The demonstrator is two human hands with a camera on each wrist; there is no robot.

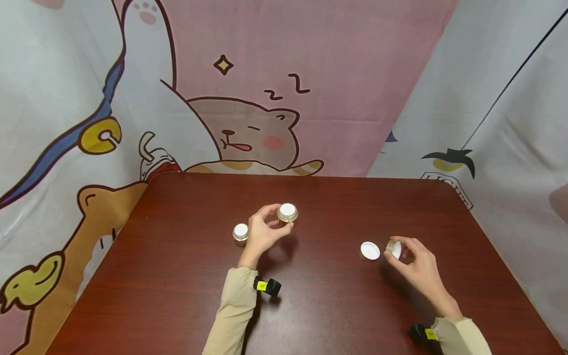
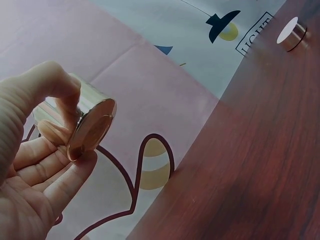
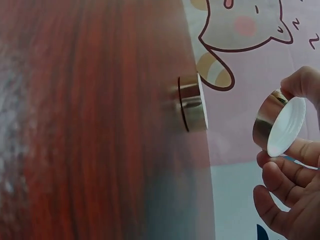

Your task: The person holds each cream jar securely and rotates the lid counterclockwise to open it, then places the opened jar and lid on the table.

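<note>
My left hand [image 1: 263, 236] grips a small gold jar [image 1: 287, 213] between thumb and fingers, held above the table with its white top facing up. In the left wrist view the shiny gold base of this jar [image 2: 94, 127] shows past the fingers. Off to the right, my right hand [image 1: 421, 271] pinches a gold lid [image 1: 393, 248], tipped on its side. Its white inside shows in the right wrist view, where thumb and fingers [image 3: 282, 182] meet its rim. Close to that hand, another gold lid [image 1: 370, 251] lies on the table, white inside up.
A second gold jar [image 1: 240, 233] with a white top stands just left of my left hand, partly behind the wrist. The brown wooden table [image 1: 328, 305] ends at a cartoon-printed cloth [image 1: 341, 74] behind and at the sides.
</note>
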